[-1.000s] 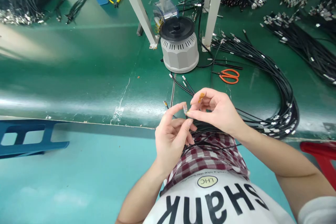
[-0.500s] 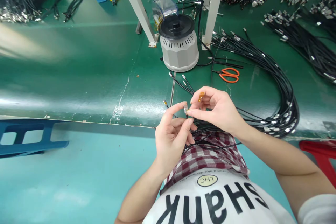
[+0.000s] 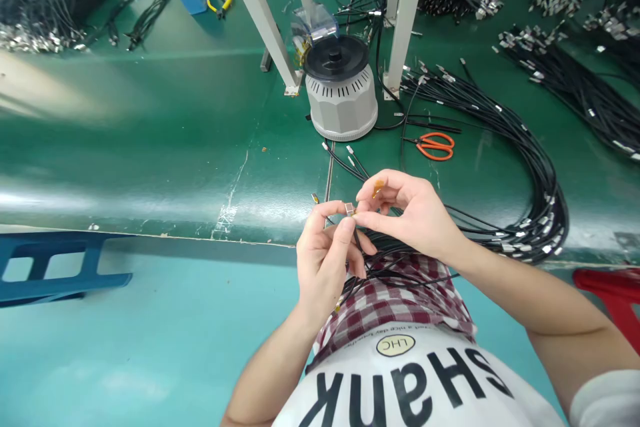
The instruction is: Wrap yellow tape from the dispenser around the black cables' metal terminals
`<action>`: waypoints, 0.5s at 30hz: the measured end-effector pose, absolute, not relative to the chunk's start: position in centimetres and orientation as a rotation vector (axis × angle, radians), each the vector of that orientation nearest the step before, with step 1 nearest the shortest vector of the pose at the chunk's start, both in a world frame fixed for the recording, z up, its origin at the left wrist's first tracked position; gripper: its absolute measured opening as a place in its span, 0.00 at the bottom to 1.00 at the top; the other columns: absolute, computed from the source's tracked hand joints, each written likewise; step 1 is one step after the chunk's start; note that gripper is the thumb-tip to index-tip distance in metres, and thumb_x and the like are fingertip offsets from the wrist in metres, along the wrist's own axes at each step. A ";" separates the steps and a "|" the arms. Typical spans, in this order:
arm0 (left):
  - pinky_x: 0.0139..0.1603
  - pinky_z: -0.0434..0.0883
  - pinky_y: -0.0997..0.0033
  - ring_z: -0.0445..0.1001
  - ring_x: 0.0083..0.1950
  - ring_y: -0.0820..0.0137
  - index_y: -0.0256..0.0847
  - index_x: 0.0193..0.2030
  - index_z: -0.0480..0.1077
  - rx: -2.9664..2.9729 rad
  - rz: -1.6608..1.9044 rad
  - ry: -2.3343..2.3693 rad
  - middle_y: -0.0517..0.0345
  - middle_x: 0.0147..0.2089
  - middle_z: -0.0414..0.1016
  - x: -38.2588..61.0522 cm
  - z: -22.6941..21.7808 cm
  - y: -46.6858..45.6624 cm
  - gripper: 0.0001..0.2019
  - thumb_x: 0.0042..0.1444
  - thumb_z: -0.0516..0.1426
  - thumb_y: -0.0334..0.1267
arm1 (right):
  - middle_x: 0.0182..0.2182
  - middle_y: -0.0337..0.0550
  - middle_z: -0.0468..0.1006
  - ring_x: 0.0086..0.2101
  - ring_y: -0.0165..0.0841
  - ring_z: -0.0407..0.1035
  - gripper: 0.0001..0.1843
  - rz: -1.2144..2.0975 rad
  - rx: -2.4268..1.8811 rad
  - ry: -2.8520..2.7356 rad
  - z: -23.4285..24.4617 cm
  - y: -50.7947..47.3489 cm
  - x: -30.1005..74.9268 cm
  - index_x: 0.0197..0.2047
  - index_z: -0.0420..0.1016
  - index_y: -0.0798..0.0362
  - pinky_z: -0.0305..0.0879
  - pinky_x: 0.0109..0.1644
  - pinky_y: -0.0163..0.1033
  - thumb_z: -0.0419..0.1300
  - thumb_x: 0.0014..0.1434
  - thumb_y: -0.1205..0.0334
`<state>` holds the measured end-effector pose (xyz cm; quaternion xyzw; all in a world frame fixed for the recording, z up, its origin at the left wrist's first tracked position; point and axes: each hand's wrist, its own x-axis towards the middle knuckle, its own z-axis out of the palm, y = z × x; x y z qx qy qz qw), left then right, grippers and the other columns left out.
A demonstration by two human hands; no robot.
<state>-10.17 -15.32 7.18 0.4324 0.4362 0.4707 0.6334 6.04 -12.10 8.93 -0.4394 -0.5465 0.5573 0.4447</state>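
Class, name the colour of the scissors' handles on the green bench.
The scissors' looped handles are orange, shown best in the head view.

Small silver metal connector (image 3: 349, 209) on end of thin blk cable (image 3: 358, 238), pinched betw. left hand (image 3: 324, 261) thumb & index, w/ right hand (image 3: 415, 215) fingertip at its end. Tiny amber tab (image 3: 379, 187) sits at right hand's fingers, just above connector. Cable runs down into loose blk cable bundle (image 3: 387, 260) draped over checked fabric (image 3: 395, 310), strands crossing, a few metal-tipped ends (image 3: 349, 150) poking out past hands on far side.
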 end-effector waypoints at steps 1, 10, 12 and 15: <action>0.13 0.63 0.80 0.70 0.14 0.74 0.45 0.48 0.63 0.986 1.082 1.005 0.62 0.25 0.78 -10.2 7.2 -15.3 0.09 0.67 0.56 0.44 | 0.32 0.38 0.79 0.34 0.29 0.74 0.11 1.372 -1.099 -1.374 9.1 -12.1 6.1 0.39 0.73 0.53 0.67 0.41 0.37 0.69 0.54 0.64; 0.13 0.59 0.82 0.67 0.13 0.77 0.43 0.44 0.63 0.994 1.112 1.041 0.62 0.23 0.77 -10.2 7.0 -15.0 0.08 0.67 0.56 0.44 | 0.35 0.40 0.82 0.36 0.32 0.77 0.11 1.360 -1.159 -1.410 9.3 -12.3 6.3 0.42 0.72 0.51 0.70 0.45 0.41 0.67 0.57 0.62; 0.14 0.60 0.82 0.67 0.14 0.77 0.42 0.43 0.64 0.991 1.119 1.032 0.62 0.23 0.76 -10.2 6.9 -15.0 0.08 0.67 0.55 0.44 | 0.35 0.40 0.83 0.36 0.32 0.77 0.11 1.359 -1.164 -1.393 9.2 -12.3 6.4 0.42 0.72 0.51 0.70 0.45 0.41 0.67 0.57 0.61; 0.15 0.62 0.81 0.67 0.14 0.77 0.42 0.42 0.64 0.966 1.105 1.019 0.63 0.22 0.75 -10.4 6.7 -15.1 0.09 0.66 0.57 0.43 | 0.35 0.40 0.83 0.36 0.32 0.77 0.11 1.358 -1.169 -1.385 9.2 -12.3 6.4 0.42 0.72 0.51 0.71 0.45 0.41 0.67 0.57 0.61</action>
